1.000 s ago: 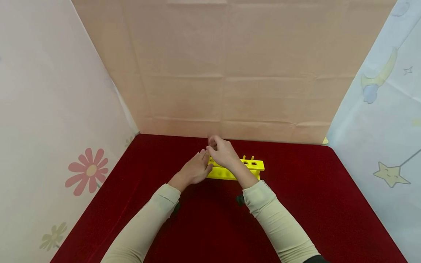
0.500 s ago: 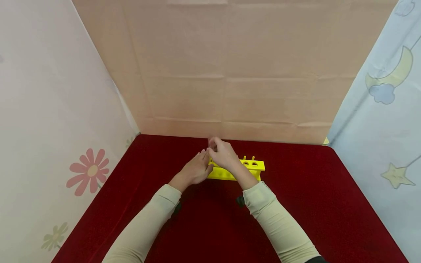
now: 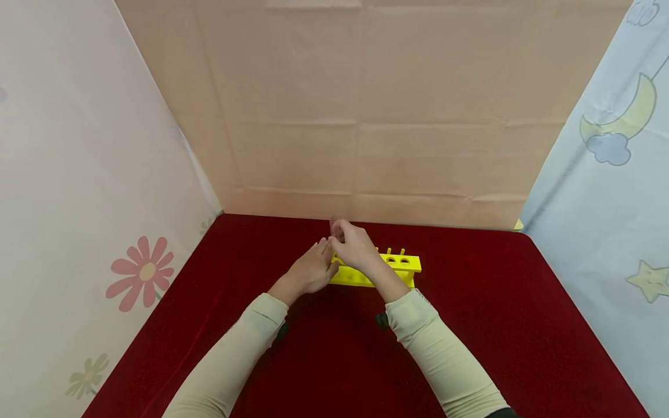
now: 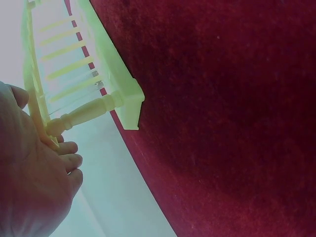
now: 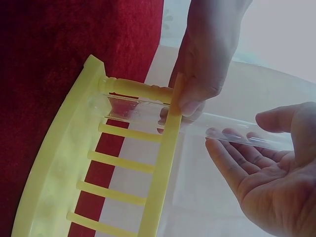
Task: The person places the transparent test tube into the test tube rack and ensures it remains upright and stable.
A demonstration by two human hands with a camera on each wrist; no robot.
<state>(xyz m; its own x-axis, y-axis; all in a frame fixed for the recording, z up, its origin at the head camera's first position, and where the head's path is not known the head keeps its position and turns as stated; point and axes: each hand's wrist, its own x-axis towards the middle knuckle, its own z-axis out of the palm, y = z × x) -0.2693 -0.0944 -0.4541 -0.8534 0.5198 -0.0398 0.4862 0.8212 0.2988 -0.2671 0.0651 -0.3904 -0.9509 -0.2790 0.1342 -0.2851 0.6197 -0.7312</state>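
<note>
A yellow test tube rack (image 3: 407,264) stands on the red cloth, with a row of round holes and thin pegs. My left hand (image 3: 308,270) holds the rack's left end, thumb toward the front and fingers toward the far side. In the right wrist view a clear test tube (image 5: 131,107) passes through the top plate beside the end post, its rounded bottom near the base. The fingers and thumb of my right hand (image 3: 356,247) curl loosely round the tube's upper part above the plate. In the head view my right hand and forearm cover part of the rack.
The red cloth (image 3: 470,325) covers the table around the rack. A tan paper backdrop (image 3: 360,116) rises behind it. A flowered sheet (image 3: 68,174) stands at the left and a moon-and-star sheet (image 3: 617,191) at the right.
My right hand has shifted very slightly downward at the rack's left end. My left hand stays in place. The patterned sheet at the right has swayed.
</note>
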